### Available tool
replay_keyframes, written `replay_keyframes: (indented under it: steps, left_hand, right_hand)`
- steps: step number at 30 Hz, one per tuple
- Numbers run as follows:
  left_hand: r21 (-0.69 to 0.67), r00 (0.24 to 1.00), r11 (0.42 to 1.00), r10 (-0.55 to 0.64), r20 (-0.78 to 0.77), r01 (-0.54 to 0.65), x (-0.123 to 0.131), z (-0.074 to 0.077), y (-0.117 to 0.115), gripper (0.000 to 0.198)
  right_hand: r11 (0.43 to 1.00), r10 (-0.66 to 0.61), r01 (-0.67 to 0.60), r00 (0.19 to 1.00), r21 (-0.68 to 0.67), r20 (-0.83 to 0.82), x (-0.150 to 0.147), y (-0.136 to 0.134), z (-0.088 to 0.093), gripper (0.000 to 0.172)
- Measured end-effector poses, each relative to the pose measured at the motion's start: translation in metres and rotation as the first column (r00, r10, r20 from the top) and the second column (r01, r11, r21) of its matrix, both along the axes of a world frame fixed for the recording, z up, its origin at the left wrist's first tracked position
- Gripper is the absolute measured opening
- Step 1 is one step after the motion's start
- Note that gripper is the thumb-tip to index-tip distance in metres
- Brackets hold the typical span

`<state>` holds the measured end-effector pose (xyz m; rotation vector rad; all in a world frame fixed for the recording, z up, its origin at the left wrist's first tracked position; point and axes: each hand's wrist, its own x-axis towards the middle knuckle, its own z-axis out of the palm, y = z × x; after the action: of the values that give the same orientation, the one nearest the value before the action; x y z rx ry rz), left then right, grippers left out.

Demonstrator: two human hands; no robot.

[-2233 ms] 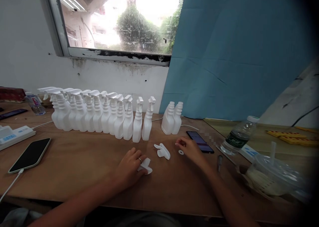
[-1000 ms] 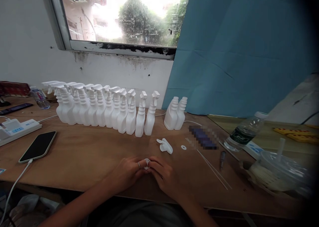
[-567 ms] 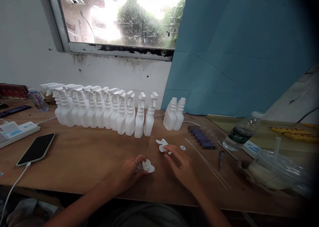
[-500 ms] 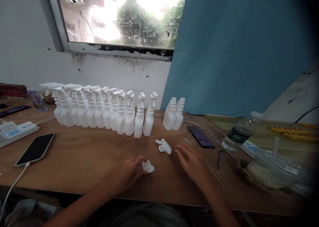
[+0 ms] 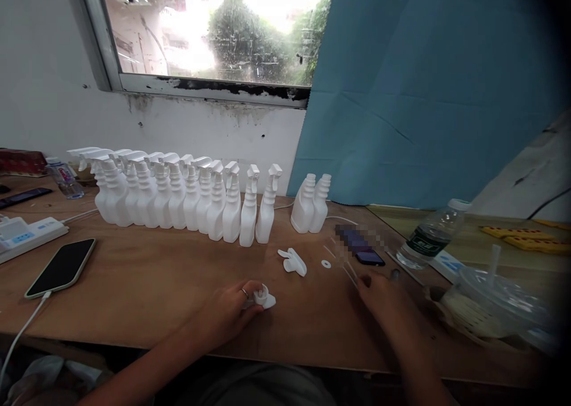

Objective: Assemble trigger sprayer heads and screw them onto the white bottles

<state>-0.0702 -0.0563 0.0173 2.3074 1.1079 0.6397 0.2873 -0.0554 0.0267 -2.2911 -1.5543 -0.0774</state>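
Observation:
My left hand (image 5: pixel 238 305), with a ring on one finger, is closed round a white spray head (image 5: pixel 266 299) whose round cap opening faces up. My right hand (image 5: pixel 377 290) is at the right, fingers pinched on thin clear tubes (image 5: pixel 351 272). Between the hands and farther back, a second white spray head (image 5: pixel 293 262) lies on the table. A small white ring washer (image 5: pixel 326 264) is just right of it. Behind stand several white bottles with spray heads (image 5: pixel 215 210) in a row, and two open-necked bottles (image 5: pixel 304 207) to their right.
A charging phone (image 5: pixel 62 267) and a power strip (image 5: pixel 33 238) are at the left. Another phone (image 5: pixel 370 256) lies beyond my right hand. At the right stand a tilted-looking water bottle (image 5: pixel 426 239) and a lidded plastic cup (image 5: pixel 484 305). A wall and window bound the back.
My right hand has moved right, from beside the loose spray head to the thin tubes, and its fingers have closed. The white washer now shows. My left hand has stayed in place.

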Motion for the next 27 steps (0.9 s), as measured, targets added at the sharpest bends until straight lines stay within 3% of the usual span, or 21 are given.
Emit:
replay_keyframes:
  steps: [2, 4, 6, 8, 10, 11, 13, 15, 17, 27]
  left_hand:
    - [-0.036, 0.999, 0.999, 0.026, 0.034, -0.025, 0.001, -0.004, 0.001, 0.036]
    - [-0.068, 0.996, 0.997, 0.048, 0.069, -0.044, 0.001, -0.008, 0.002, 0.046]
    - [-0.076, 0.993, 0.996, 0.06, 0.098, -0.053, 0.002, -0.011, 0.003, 0.043]
    - [-0.074, 0.991, 0.995, 0.07, 0.114, -0.062, 0.002, -0.012, 0.003, 0.034]
    - [-0.078, 0.989, 0.995, 0.074, 0.127, -0.064, 0.002, -0.011, 0.003, 0.032]
    - [-0.08, 0.988, 0.995, 0.07, 0.134, -0.06, 0.002, -0.011, 0.004, 0.033]
    - [-0.08, 0.987, 0.996, 0.058, 0.15, -0.047, 0.002, -0.011, 0.004, 0.034]
    - [-0.076, 0.986, 0.997, 0.045, 0.162, -0.033, 0.002, -0.012, 0.004, 0.035]
    - [-0.066, 0.986, 0.997, 0.037, 0.164, -0.026, 0.002, -0.013, 0.005, 0.035]
    - [-0.056, 0.993, 0.998, 0.028, 0.116, -0.022, 0.002, -0.01, 0.006, 0.037]
  right_hand:
    - [0.992, 0.009, 0.007, 0.992, 0.125, -0.125, -0.008, -0.003, 0.01, 0.015]
    - [0.933, 0.173, -0.014, 0.894, 0.359, -0.414, -0.027, -0.008, 0.024, 0.013]
    - [0.821, 0.493, -0.046, 0.563, 0.57, -0.664, -0.055, -0.012, 0.04, 0.017]
    - [0.75, 0.661, -0.118, 0.146, 0.651, -0.736, -0.09, -0.012, 0.053, 0.018]
    - [0.719, 0.639, -0.175, -0.216, 0.673, -0.738, -0.123, -0.006, 0.061, 0.017]
    - [0.711, 0.6, -0.185, -0.344, 0.678, -0.723, -0.138, -0.002, 0.063, 0.014]
    - [0.713, 0.499, -0.225, -0.502, 0.664, -0.706, -0.161, 0.007, 0.062, 0.019]
    - [0.712, 0.445, -0.259, -0.552, 0.652, -0.705, -0.177, 0.016, 0.057, 0.035]
    - [0.712, 0.441, -0.266, -0.549, 0.649, -0.71, -0.186, 0.022, 0.053, 0.042]
    - [0.664, 0.496, -0.264, -0.544, 0.7, -0.676, -0.203, 0.024, 0.034, 0.057]
